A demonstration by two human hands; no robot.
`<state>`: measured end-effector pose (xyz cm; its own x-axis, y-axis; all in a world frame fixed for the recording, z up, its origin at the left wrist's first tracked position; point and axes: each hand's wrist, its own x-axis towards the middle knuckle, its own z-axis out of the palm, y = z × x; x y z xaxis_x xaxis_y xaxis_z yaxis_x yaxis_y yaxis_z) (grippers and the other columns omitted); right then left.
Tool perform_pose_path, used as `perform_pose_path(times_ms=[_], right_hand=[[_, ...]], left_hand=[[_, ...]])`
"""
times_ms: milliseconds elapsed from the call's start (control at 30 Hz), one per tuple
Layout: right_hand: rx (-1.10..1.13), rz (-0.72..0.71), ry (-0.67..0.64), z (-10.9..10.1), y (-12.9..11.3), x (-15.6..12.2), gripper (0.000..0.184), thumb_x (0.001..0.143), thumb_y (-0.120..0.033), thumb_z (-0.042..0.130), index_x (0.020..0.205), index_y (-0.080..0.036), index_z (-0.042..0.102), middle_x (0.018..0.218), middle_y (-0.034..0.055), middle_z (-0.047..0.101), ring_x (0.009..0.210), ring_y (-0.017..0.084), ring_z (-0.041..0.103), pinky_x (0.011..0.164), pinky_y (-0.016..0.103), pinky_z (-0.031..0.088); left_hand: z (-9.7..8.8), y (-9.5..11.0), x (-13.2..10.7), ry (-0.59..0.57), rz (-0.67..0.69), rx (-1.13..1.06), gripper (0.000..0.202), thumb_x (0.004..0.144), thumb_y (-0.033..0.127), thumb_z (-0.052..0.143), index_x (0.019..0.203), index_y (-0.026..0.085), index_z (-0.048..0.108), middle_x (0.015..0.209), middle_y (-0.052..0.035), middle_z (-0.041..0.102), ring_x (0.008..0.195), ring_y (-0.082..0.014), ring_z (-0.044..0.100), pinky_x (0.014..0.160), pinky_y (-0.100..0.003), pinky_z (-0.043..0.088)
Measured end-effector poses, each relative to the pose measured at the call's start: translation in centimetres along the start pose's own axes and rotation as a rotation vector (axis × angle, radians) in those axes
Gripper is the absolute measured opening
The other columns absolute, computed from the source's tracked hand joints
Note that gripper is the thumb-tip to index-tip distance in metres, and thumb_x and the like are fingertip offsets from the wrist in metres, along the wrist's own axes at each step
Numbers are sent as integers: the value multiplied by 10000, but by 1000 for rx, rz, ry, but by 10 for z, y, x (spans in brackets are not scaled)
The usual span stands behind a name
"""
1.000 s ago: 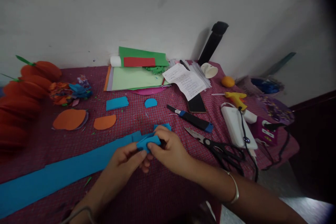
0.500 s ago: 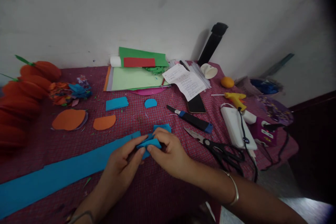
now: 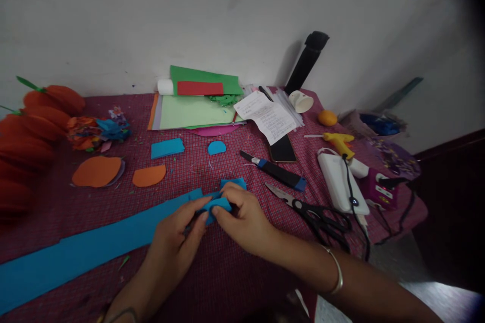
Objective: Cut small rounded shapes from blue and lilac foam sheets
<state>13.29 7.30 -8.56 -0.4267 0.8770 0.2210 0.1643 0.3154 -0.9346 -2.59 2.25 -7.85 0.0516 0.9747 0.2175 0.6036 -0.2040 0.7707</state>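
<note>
Between my two hands is a small folded piece of blue paper (image 3: 220, 205). My left hand (image 3: 181, 232) pinches its left end with thumb and fingers. My right hand (image 3: 242, 217) grips the other end, thumb pressed on the near face. Fingers cover part of the folds. A long blue paper strip (image 3: 109, 239) lies under and left of my left hand. Beyond the hands are a blue folded rectangle (image 3: 167, 148), a small blue rounded cutout (image 3: 216, 148), an orange half cutout (image 3: 149, 176) and orange pumpkin-shaped cutouts (image 3: 96, 171).
Right of my hands lie scissors (image 3: 314, 212), a box cutter (image 3: 280, 174) with its blade out, a yellow glue gun (image 3: 339, 142), a white power bank (image 3: 339, 184) and a purple power strip (image 3: 381, 192). Orange paper pumpkins (image 3: 34, 146) stand left. Coloured sheets (image 3: 189, 112) lie by the wall.
Both hands stay at nearly the same spot, still holding the blue paper, whose front flap looks slightly more raised. The whole view has shifted slightly.
</note>
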Motion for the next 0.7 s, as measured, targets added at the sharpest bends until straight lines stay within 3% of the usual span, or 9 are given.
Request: perform_pose_path(times_ms=[167, 267, 433, 533, 700], right_hand=[[5, 0, 12, 1, 0, 1, 305, 796, -147, 539, 585, -205, 328, 652, -31, 412, 643, 121, 429, 593, 258, 328], [0, -9, 16, 1, 0, 1, 306, 797, -152, 542, 585, -205, 328, 650, -31, 409, 647, 123, 428, 594, 259, 326], [35, -8, 25, 2, 1, 2, 314, 798, -162, 565, 575, -202, 348, 633, -35, 408, 644, 125, 431, 604, 268, 335], [92, 14, 62, 3, 3, 2, 281, 776, -189, 609, 593, -201, 396, 641, -37, 429, 634, 122, 427, 597, 270, 342], [339, 211, 72, 2, 4, 3, 186, 723, -212, 663, 825, -204, 508, 734, -39, 507, 618, 111, 462, 563, 255, 381]], left_hand=[[4, 0, -1, 62, 168, 138, 218, 904, 195, 495, 1053, 220, 651, 966, -42, 765, 836, -186, 730, 722, -281, 580], [6, -1, -3, 104, 195, 171, 181, 898, 186, 501, 996, 219, 649, 902, -26, 760, 783, -175, 727, 693, -267, 573], [3, -2, -2, 153, 82, 121, 90, 863, 234, 561, 815, 228, 637, 662, 41, 684, 548, -132, 647, 505, -219, 497], [-2, 0, -1, 160, -12, 27, 122, 862, 258, 557, 757, 228, 612, 594, 61, 597, 499, -111, 567, 472, -205, 461], [-6, 0, 0, 173, -38, 48, 135, 864, 261, 550, 740, 223, 590, 598, 57, 577, 505, -111, 553, 480, -209, 460]])
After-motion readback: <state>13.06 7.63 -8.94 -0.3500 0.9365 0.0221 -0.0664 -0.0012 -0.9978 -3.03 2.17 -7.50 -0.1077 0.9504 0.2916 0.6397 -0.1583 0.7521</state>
